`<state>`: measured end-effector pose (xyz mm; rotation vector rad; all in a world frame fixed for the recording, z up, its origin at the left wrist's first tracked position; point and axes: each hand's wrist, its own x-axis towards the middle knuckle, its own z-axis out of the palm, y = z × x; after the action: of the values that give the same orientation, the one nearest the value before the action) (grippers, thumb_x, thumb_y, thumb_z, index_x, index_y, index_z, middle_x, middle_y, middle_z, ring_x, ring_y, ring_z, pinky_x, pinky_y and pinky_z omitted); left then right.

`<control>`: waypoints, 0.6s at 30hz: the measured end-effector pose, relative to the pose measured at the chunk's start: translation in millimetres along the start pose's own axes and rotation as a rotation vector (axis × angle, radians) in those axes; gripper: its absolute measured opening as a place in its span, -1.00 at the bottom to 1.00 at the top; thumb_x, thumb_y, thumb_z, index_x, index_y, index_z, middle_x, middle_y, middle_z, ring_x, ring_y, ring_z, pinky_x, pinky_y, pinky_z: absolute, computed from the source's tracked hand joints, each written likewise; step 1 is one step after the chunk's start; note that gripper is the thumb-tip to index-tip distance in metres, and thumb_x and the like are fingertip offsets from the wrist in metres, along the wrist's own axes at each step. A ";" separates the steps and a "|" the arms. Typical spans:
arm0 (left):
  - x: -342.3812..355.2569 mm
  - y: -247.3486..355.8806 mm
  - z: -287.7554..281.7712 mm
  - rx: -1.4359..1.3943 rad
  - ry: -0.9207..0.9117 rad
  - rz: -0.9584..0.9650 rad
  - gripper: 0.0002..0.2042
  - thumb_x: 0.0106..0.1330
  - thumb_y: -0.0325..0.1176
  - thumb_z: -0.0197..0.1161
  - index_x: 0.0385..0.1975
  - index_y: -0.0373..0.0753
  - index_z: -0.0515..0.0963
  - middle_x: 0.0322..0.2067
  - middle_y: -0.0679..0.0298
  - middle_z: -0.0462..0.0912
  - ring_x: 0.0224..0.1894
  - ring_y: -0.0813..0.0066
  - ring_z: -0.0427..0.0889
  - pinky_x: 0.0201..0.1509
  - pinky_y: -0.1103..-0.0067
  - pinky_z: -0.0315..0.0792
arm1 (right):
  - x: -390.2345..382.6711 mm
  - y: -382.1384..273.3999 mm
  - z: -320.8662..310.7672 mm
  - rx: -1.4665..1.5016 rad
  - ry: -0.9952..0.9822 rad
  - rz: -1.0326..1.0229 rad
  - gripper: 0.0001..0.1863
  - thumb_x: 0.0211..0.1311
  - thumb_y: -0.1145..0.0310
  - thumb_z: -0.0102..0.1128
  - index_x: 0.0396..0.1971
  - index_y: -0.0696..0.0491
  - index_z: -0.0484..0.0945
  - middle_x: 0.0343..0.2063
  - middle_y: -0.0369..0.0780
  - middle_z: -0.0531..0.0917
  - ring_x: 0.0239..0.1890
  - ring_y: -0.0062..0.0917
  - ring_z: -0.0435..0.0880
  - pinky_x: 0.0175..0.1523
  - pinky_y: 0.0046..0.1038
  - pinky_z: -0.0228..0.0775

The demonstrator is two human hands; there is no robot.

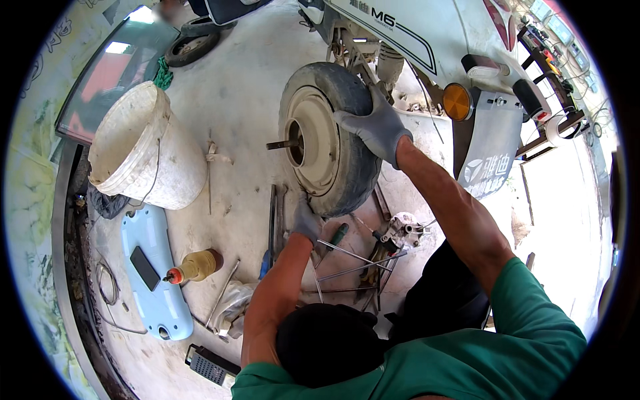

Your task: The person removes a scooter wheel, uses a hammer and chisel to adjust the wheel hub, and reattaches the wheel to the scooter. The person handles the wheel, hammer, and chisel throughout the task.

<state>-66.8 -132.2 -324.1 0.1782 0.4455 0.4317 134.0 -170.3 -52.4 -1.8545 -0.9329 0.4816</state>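
A scooter wheel [317, 143] with a worn black tyre and a cream hub stands upright in front of me. An axle [283, 145] sticks out from the hub's round opening. My right hand [379, 127], in a grey glove, grips the tyre's upper right side, thumb across the sidewall and fingers over the tread. Low on the near side, my left hand [306, 221], also gloved, holds the bottom of the tyre; its fingers are partly hidden. Behind the wheel rises the rear of a white scooter [393, 27]. Whether the wheel touches its frame I cannot tell.
A dirty white bucket [180, 163] stands at the left, near a light-blue panel [150, 233] bearing a phone [145, 268]. A yellowish bottle [202, 265] is beside it. Several long tools and a round metal brake part [404, 230] lie close to my left arm and the wheel.
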 end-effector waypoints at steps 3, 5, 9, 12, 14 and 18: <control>3.6 20.5 3.4 0.048 0.095 0.126 -0.45 0.57 0.02 -0.05 0.33 -0.29 0.33 0.26 0.13 0.48 0.22 0.22 0.53 0.32 0.33 0.44 | 3.2 13.2 -1.2 0.107 0.004 0.030 0.09 -0.07 0.05 0.54 0.34 0.36 0.14 0.21 0.06 0.49 0.23 -0.34 0.53 0.30 -0.39 0.38; -2.7 45.8 -12.8 0.177 0.192 0.265 -0.45 0.55 0.00 0.00 0.30 -0.34 0.36 0.20 0.10 0.53 0.16 0.23 0.57 0.25 0.37 0.50 | -5.0 8.2 4.6 0.249 -0.036 0.144 -0.01 0.00 0.07 0.55 0.28 0.34 0.21 0.16 0.01 0.52 0.18 -0.36 0.55 0.25 -0.38 0.43; -1.0 104.8 -28.0 0.465 0.461 0.336 -0.43 0.46 -0.01 0.18 0.17 -0.46 0.44 0.01 0.03 0.63 -0.02 0.24 0.65 0.06 0.41 0.57 | 3.8 45.5 24.7 0.462 0.025 0.252 -0.16 0.10 0.10 0.52 0.22 0.25 0.29 0.09 -0.06 0.57 0.10 -0.38 0.60 0.19 -0.36 0.50; -9.2 113.4 22.8 0.568 0.575 0.304 -0.48 0.37 -0.04 0.32 -0.04 -0.49 0.52 -0.17 0.09 0.66 -0.22 0.34 0.65 -0.10 0.48 0.58 | 10.0 74.6 18.8 0.621 0.070 0.347 -0.20 0.13 0.12 0.50 0.23 0.23 0.29 0.09 -0.08 0.57 0.04 -0.40 0.64 0.16 -0.35 0.54; -5.9 124.5 28.6 0.691 0.637 0.336 -0.51 0.36 -0.03 0.32 -0.10 -0.47 0.53 -0.22 0.13 0.65 -0.30 0.40 0.63 -0.22 0.51 0.57 | 17.2 89.8 23.8 0.706 0.037 0.345 -0.19 0.13 0.12 0.50 0.23 0.23 0.29 0.10 -0.08 0.57 0.06 -0.40 0.63 0.17 -0.35 0.53; 0.0 140.7 5.4 0.708 0.682 0.410 -0.55 0.40 -0.07 0.28 -0.07 -0.43 0.53 -0.19 0.14 0.66 -0.27 0.41 0.66 -0.27 0.49 0.60 | 19.7 93.8 41.0 0.728 0.051 0.386 -0.20 0.14 0.13 0.50 0.24 0.21 0.29 0.12 -0.07 0.55 0.11 -0.36 0.58 0.22 -0.34 0.48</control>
<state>-115.6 -6.7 -282.9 0.8313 1.2404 0.7255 155.6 -153.3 -152.9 -1.3512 -0.2826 0.8706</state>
